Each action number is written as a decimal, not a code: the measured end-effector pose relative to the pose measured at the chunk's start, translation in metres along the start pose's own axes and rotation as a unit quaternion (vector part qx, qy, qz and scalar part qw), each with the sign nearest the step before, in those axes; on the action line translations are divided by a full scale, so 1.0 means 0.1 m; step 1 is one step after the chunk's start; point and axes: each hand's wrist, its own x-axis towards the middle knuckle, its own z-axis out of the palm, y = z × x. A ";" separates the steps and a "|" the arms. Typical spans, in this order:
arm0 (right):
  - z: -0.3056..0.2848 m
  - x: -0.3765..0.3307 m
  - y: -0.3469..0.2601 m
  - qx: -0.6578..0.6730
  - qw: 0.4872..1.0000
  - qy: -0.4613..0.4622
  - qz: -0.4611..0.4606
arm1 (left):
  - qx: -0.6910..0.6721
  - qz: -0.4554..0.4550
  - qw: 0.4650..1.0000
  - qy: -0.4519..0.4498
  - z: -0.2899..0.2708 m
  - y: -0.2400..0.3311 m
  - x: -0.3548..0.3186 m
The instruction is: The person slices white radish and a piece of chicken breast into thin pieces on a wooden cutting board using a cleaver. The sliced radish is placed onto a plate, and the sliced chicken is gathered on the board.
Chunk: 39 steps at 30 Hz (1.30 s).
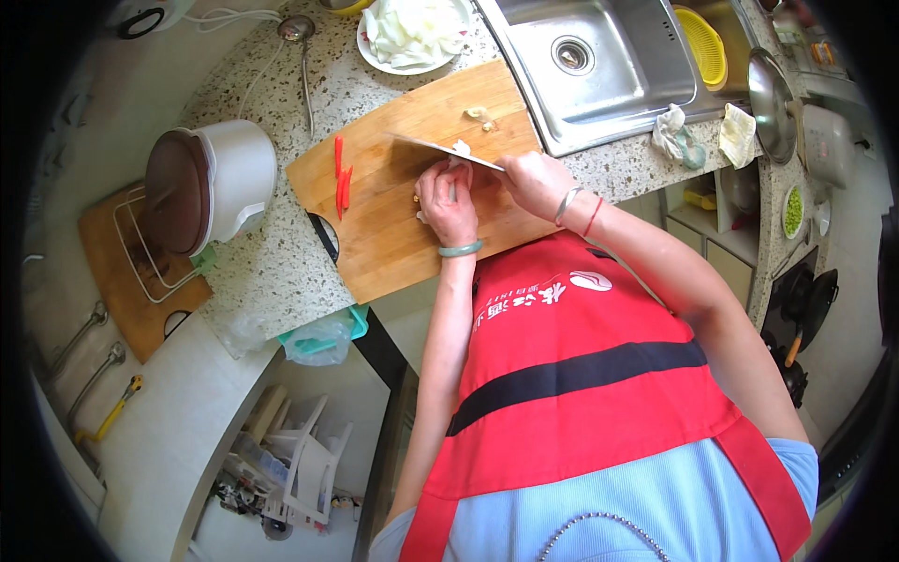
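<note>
My right hand [537, 184] grips the handle of a kitchen knife [440, 148]; its blade reaches leftward over the wooden cutting board [384, 253]. Just below the blade, my left hand [448, 201] is closed, fingers curled round a small white piece of food [460, 159] whose kind I cannot make out. The blade passes right beside my left fingertips. On the board's left side lie red chili pieces [344, 187]. Pale yellowish scraps [482, 118] lie near its far edge. More small bits are partly hidden by my left hand.
A white plate of pale sliced vegetable [412, 33] stands beyond the board, with a ladle [300, 56] to its left. A steel sink [609, 56] adjoins the board's right. A rice cooker [234, 178] stands left. Crumpled cloths [676, 136] lie by the sink; a plastic bag [323, 342] hangs at the counter's edge.
</note>
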 end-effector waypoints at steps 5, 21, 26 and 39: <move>-0.08 -0.23 0.18 0.018 0.996 0.086 -0.031 | -0.061 -0.054 0.996 0.037 0.03 0.08 -0.01; -0.14 -0.55 0.02 -0.056 0.996 -0.058 0.025 | -0.006 -0.031 0.999 0.029 0.05 -0.07 -0.06; -0.11 -0.37 -0.02 -0.043 0.996 -0.068 0.026 | 0.015 -0.022 0.999 0.022 0.01 -0.05 0.00; -0.04 -0.16 -0.08 -0.052 0.997 -0.054 0.006 | 0.037 -0.027 0.999 0.024 0.00 -0.02 -0.01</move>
